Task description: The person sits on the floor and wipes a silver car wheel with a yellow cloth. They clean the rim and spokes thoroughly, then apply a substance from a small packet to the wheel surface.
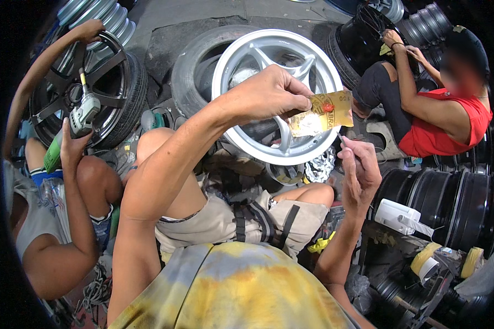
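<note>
The left hand [269, 93] pinches a small yellow sachet [323, 112], crinkled and glossy with a red spot, its grip closed on the packet's left end, directly over a smooth silver spoked wheel rim [233, 60] that lies inside a black rubber tyre [189, 60]. Just below and right of that grip, the right hand [359, 172] curls shut around a thin stick-like tool [343, 141]. Further left, another person's hand [71, 148] holds a green power tool [74, 129] against a black wheel [107, 71], and to the right a person in a red top [450, 123] works among stacked dark rims [455, 205].
</note>
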Action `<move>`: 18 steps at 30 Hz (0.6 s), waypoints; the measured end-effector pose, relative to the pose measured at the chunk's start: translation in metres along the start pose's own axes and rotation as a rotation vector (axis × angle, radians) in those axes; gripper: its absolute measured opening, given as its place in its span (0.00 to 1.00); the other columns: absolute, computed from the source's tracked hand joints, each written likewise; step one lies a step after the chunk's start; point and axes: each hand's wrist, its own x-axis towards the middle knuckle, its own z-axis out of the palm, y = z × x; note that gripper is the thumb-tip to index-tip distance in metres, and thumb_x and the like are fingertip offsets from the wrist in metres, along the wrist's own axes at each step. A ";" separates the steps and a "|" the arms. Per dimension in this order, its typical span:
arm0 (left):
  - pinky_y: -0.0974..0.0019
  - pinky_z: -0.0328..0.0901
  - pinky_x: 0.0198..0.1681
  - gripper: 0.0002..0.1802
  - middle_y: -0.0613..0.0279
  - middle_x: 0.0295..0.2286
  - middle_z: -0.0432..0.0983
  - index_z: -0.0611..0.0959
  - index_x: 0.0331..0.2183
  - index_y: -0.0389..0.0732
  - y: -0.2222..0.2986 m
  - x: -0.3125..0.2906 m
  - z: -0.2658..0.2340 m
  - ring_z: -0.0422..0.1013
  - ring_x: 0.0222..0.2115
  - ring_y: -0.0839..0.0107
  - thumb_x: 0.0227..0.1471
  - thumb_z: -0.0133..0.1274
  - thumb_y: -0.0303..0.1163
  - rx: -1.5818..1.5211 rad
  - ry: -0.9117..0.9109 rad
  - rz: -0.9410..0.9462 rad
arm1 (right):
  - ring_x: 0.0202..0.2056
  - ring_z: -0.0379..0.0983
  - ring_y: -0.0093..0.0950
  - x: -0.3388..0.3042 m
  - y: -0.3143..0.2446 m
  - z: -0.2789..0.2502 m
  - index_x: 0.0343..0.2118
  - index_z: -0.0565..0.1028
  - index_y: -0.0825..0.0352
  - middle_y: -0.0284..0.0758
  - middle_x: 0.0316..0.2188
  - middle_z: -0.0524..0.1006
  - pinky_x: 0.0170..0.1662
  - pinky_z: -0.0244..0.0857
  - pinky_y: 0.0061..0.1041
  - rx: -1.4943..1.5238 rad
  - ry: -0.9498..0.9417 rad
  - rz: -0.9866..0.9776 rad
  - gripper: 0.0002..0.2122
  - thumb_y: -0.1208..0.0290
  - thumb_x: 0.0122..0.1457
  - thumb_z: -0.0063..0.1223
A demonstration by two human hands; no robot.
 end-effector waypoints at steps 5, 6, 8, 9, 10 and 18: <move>0.73 0.73 0.34 0.16 0.58 0.32 0.83 0.84 0.44 0.31 -0.002 0.002 -0.003 0.77 0.29 0.78 0.54 0.60 0.30 -0.149 -0.060 -0.096 | 0.36 0.74 0.28 0.009 0.000 0.003 0.43 0.80 0.69 0.38 0.35 0.76 0.39 0.67 0.24 -0.174 0.066 -0.221 0.12 0.83 0.54 0.61; 0.73 0.73 0.34 0.16 0.58 0.32 0.83 0.84 0.44 0.31 -0.003 0.003 -0.003 0.78 0.29 0.77 0.54 0.60 0.30 -0.171 -0.065 -0.101 | 0.36 0.74 0.29 0.008 0.001 0.005 0.43 0.80 0.68 0.38 0.35 0.76 0.39 0.68 0.25 -0.198 0.075 -0.221 0.13 0.84 0.53 0.61; 0.73 0.74 0.34 0.17 0.57 0.32 0.83 0.84 0.44 0.31 -0.005 0.005 -0.004 0.78 0.30 0.77 0.54 0.60 0.30 -0.215 -0.075 -0.110 | 0.37 0.75 0.29 0.006 -0.001 0.006 0.42 0.81 0.67 0.38 0.35 0.76 0.40 0.68 0.26 -0.271 0.087 -0.223 0.14 0.84 0.52 0.63; 0.73 0.73 0.34 0.17 0.57 0.32 0.83 0.84 0.44 0.31 -0.005 0.005 -0.005 0.78 0.30 0.77 0.54 0.61 0.30 -0.207 -0.072 -0.109 | 0.37 0.75 0.29 0.005 -0.003 0.006 0.42 0.80 0.67 0.38 0.35 0.76 0.40 0.68 0.26 -0.275 0.078 -0.213 0.14 0.84 0.52 0.62; 0.73 0.73 0.34 0.16 0.57 0.32 0.83 0.84 0.43 0.31 -0.005 0.005 -0.006 0.78 0.30 0.77 0.54 0.61 0.30 -0.199 -0.069 -0.107 | 0.37 0.75 0.29 0.003 -0.004 0.006 0.42 0.80 0.67 0.38 0.35 0.76 0.40 0.68 0.25 -0.279 0.070 -0.204 0.14 0.85 0.52 0.62; 0.74 0.73 0.33 0.14 0.56 0.31 0.83 0.85 0.41 0.31 -0.001 0.001 -0.006 0.78 0.28 0.77 0.53 0.60 0.28 -0.117 -0.049 -0.084 | 0.33 0.72 0.16 -0.003 0.003 0.005 0.44 0.76 0.77 0.34 0.32 0.76 0.36 0.64 0.16 0.200 0.085 0.084 0.10 0.77 0.68 0.47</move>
